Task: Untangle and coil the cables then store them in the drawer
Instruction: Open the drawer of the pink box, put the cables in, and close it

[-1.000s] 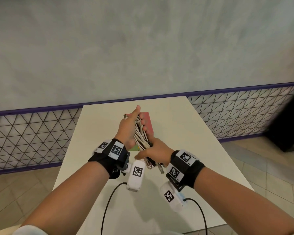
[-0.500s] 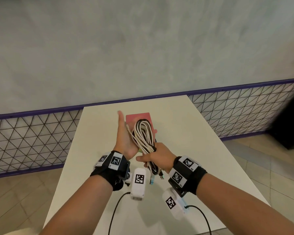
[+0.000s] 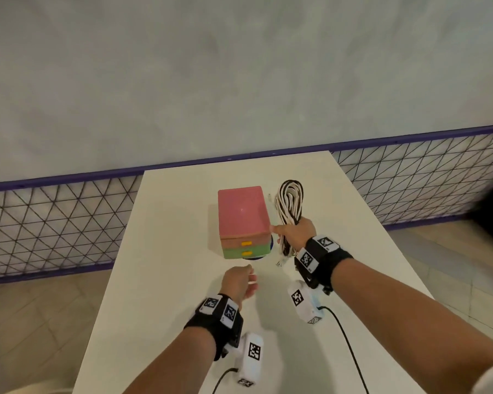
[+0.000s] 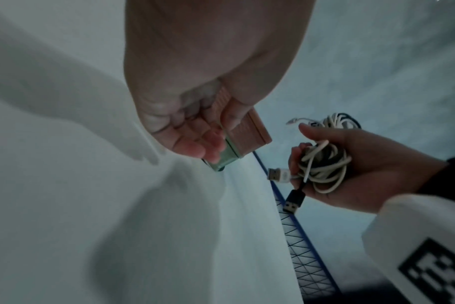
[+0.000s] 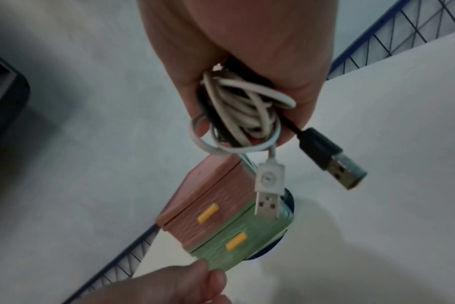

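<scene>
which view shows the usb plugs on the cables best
The right wrist view: the white USB plug and the black USB plug hang close and large below the right hand. The left wrist view shows both, smaller and dimmer. In the head view they are tiny beneath the coil.

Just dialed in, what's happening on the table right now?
The person's right hand grips a coiled bundle of white and black cables, held above the white table just right of a small drawer box. USB plugs hang loose below the grip. Both drawers, pink over green, are closed. The left hand holds nothing and sits just in front of the box, fingers loosely curled toward the drawer fronts. Nothing is stored yet.
</scene>
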